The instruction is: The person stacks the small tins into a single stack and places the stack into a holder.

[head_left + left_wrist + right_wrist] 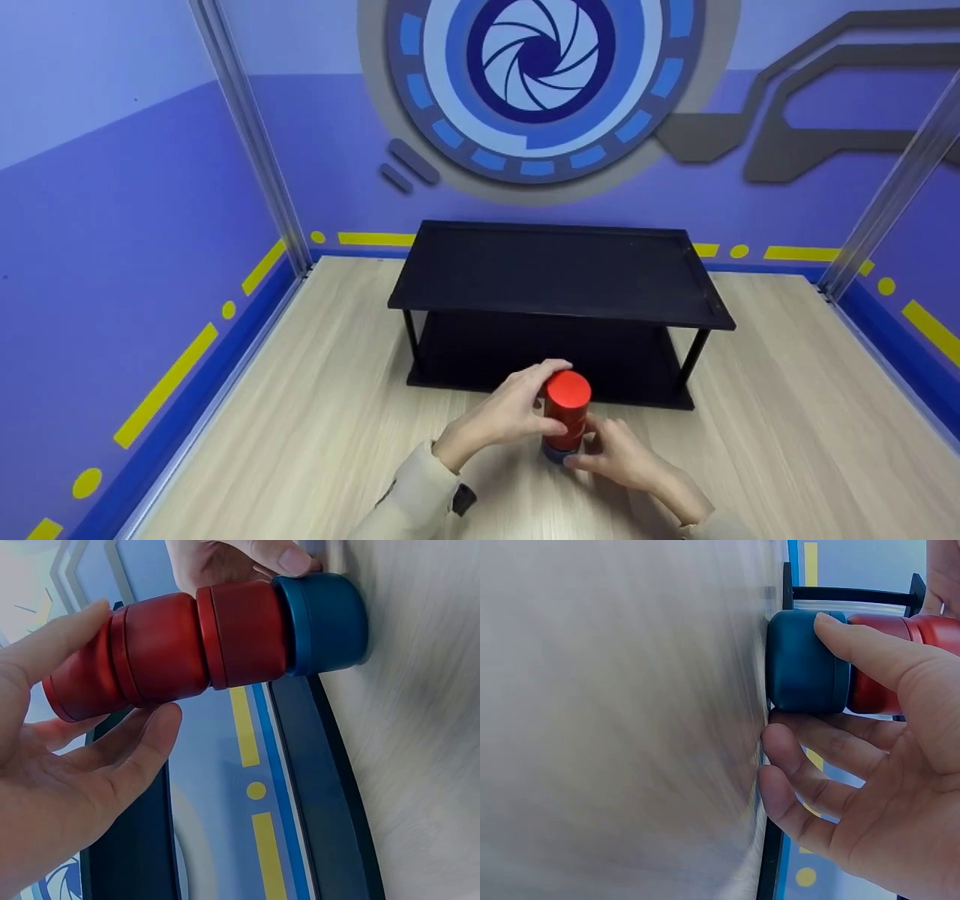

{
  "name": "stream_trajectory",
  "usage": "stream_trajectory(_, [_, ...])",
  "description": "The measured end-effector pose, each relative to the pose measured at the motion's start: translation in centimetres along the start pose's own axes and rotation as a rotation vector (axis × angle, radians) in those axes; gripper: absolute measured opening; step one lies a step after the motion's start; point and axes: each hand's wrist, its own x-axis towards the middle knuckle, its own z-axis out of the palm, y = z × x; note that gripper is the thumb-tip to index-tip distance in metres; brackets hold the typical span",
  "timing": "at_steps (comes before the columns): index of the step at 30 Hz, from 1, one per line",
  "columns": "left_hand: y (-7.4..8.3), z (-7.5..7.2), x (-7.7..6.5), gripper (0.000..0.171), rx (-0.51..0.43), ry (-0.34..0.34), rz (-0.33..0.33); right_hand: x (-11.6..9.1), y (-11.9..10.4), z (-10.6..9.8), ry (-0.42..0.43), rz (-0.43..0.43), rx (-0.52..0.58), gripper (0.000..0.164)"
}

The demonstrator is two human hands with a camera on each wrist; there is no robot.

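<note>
A stack of small round canisters stands upright on the table: red ones [244, 634] above a blue one [802, 660] at the bottom. In the head view the flat red top [568, 390] faces up. My left hand [514, 409] grips the upper red part from the left, thumb on one side and fingers on the other. Low on the right, my right hand [622, 454] pinches the blue canister, its thumb lying along the upper edge and the index finger opposite. The remaining right fingers are loosely bent beside the tabletop.
Just behind the stack is a black two-tier shelf [555, 274] with thin posts and a lower board [480, 352]. The pale wooden table [322, 420] is enclosed by blue printed walls [135, 247] with metal corner profiles.
</note>
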Motion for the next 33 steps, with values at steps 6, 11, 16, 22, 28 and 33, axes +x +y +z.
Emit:
stream_trajectory(6, [-0.1, 0.2, 0.2, 0.072, 0.021, 0.038, 0.026, 0.0, 0.0, 0.0, 0.002, -0.006, -0.012, 0.048])
stream_trajectory(11, [0.0, 0.3, 0.2, 0.071, 0.025, 0.054, 0.04, 0.1, -0.1, -0.1, 0.009, -0.006, -0.029, 0.047])
stream_trajectory(16, [-0.2, 0.3, 0.3, 0.07, 0.011, 0.064, 0.054, 0.2, -0.2, 0.0, 0.01, -0.005, -0.035, 0.048])
stream_trajectory(22, [-0.7, 0.3, 0.1, 0.074, -0.061, 0.025, 0.042, 0.2, -0.2, 0.0, -0.002, -0.002, -0.011, 0.048])
stream_trajectory(28, [-2.4, 0.9, 0.0, 0.075, -0.125, -0.075, -0.074, 0.2, 0.0, -0.1, -0.016, 0.023, -0.005, 0.045])
stream_trajectory(33, [-3.7, 2.4, -0.1, 0.063, -0.119, -0.149, -0.145, -0.2, 0.0, -0.2, -0.019, 0.04, 0.001, 0.043])
